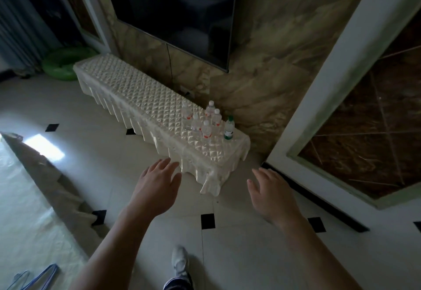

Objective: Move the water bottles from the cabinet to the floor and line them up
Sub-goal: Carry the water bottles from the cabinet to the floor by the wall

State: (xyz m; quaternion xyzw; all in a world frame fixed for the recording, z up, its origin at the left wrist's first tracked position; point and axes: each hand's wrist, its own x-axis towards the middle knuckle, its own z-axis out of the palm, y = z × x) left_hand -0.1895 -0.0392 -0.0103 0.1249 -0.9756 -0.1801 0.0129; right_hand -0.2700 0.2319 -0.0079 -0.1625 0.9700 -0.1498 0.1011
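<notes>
Several clear water bottles (206, 130) with white caps and red labels stand upright in a cluster on the near end of a low cabinet (141, 93) covered by a quilted cream cloth. A green-capped, green-labelled bottle (229, 128) stands at the cluster's right. My left hand (157, 185) hovers open, palm down, in front of the cabinet's near corner. My right hand (268, 191) is also open, to the right of that corner, above the floor. Neither hand touches a bottle.
A white tiled floor (227, 248) with small black squares lies below my hands. A dark television (177, 9) hangs on the marble wall above the cabinet. A green swim ring (61, 64) lies at the far left. A white door frame (330, 89) stands right. My shoe (180, 262) is below.
</notes>
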